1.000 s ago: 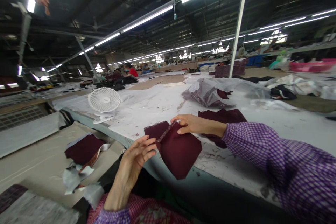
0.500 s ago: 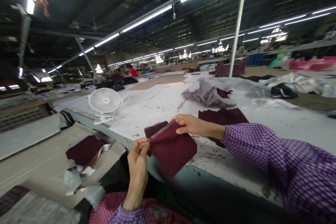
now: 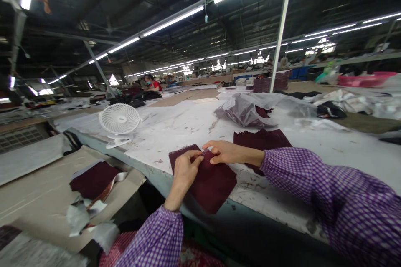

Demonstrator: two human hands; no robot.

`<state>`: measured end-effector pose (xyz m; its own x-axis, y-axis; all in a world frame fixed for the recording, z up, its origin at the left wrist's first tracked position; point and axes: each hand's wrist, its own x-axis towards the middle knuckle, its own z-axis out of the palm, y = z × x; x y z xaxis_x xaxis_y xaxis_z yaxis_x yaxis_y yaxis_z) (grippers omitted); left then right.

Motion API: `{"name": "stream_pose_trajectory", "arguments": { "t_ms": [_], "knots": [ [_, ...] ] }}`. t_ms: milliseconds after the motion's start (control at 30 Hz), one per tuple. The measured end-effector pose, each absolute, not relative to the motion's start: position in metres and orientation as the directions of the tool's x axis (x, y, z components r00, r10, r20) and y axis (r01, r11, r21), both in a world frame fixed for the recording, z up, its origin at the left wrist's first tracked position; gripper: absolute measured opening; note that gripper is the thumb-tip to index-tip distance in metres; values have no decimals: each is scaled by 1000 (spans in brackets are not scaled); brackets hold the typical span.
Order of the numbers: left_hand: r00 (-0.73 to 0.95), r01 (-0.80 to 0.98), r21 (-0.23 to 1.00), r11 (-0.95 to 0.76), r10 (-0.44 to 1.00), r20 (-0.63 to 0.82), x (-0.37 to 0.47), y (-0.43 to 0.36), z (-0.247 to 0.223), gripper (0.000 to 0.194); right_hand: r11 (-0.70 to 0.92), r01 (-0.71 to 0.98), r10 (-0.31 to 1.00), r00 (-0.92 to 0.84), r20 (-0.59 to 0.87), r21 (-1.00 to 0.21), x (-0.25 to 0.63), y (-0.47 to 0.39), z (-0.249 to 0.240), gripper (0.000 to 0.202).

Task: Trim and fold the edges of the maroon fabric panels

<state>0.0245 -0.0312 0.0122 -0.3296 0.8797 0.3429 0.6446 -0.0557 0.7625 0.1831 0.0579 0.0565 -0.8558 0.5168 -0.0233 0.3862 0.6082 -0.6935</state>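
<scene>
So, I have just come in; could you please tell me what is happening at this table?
A person in purple checked sleeves is handling a piece of dark maroon cloth at the near edge of the white-topped table. The right hand holds its upper edge, and the left hand pinches that edge close by. More maroon pieces lie beyond the right forearm, in front of a clear plastic bag. A white fan stands farther left on the table.

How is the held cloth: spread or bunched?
Mostly spread: the maroon cloth shows a broad face below the left hand and right hand; whether its top is folded, cannot tell.
</scene>
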Motion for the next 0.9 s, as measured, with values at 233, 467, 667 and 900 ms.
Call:
{"name": "stream_pose_trajectory", "arguments": {
  "t_ms": [233, 467, 667, 900],
  "knots": [
    [-99, 934, 353, -64, 899, 426, 36, -10, -2, 24, 857, 464, 489, -869, 72, -222, 189, 73, 53, 41],
    [-17, 962, 252, -106, 896, 444, 37, -12, -10, 31, 880, 451, 465, -882, 72, -148, 194, 86, 57, 26],
    [43, 989, 109, -97, 909, 414, 40, -14, -4, 33, 902, 408, 423, -901, 98, -142, 192, 86, 53, 29],
    [46, 996, 58, -75, 919, 390, 45, -12, -1, 33, 954, 301, 299, -947, 119, 1, 189, 74, 52, 25]
  ]
}}
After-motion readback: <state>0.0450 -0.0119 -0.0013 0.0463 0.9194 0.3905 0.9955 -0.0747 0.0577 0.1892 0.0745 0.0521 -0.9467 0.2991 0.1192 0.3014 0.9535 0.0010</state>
